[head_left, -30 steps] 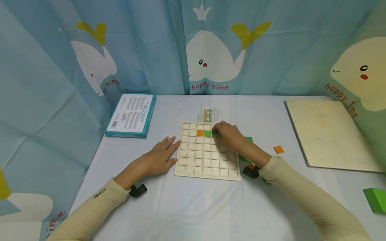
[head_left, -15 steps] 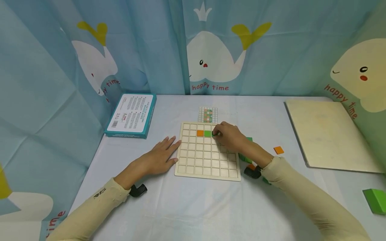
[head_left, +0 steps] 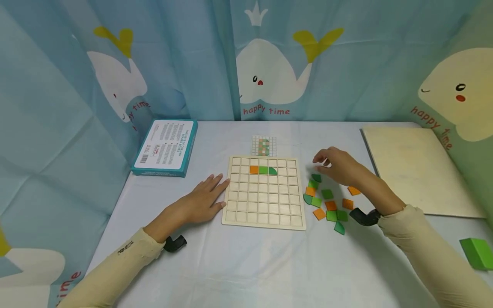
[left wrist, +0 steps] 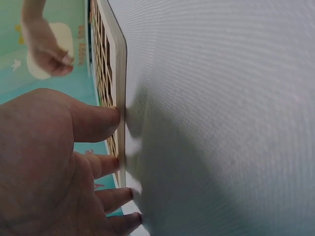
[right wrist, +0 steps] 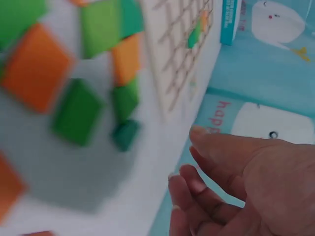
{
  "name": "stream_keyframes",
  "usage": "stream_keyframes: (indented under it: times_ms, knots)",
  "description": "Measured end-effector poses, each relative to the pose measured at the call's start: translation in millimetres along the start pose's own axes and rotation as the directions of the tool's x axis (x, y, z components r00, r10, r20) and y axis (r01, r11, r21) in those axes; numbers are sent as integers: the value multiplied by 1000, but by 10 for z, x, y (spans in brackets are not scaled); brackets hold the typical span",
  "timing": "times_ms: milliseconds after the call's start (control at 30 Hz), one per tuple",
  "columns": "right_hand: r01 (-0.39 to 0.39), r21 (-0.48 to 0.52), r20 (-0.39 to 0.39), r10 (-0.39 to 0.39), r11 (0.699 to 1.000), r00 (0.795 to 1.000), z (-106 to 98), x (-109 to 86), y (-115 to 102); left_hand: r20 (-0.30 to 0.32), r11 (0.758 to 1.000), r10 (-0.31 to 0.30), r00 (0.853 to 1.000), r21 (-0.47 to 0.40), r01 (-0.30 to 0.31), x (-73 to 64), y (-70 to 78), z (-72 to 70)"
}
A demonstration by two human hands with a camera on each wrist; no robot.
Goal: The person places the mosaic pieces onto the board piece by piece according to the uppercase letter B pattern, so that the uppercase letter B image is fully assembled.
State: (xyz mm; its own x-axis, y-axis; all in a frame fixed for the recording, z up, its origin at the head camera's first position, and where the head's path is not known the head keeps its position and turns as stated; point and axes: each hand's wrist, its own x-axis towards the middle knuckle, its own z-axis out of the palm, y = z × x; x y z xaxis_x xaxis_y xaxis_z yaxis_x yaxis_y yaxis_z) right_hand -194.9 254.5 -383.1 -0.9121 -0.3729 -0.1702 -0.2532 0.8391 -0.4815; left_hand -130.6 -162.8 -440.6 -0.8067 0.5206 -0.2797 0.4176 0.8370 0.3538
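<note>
Square pale wooden grid board [head_left: 264,194] at bench centre, holding orange, green and quarter-round green tiles in its second row. Left hand [head_left: 200,201], grip released, flat against the board's left edge. Right hand [head_left: 339,167], grip loosely released and empty, above loose orange and green tiles [head_left: 327,201]. Curtain [head_left: 265,110] lettering: "happy time".

Pale blue fabric curtain printed with white whales [head_left: 265,72] encloses three sides; a table under a white cloth [head_left: 246,265] fills the foreground; light is even.
</note>
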Motion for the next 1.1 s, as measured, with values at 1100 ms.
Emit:
stream_keyframes:
  times_ms: [1100]
  knots:
    - [10, 55, -45, -7, 998, 999, 540, -208, 250, 7, 1000, 0, 1000, -12, 0, 18, -11, 2]
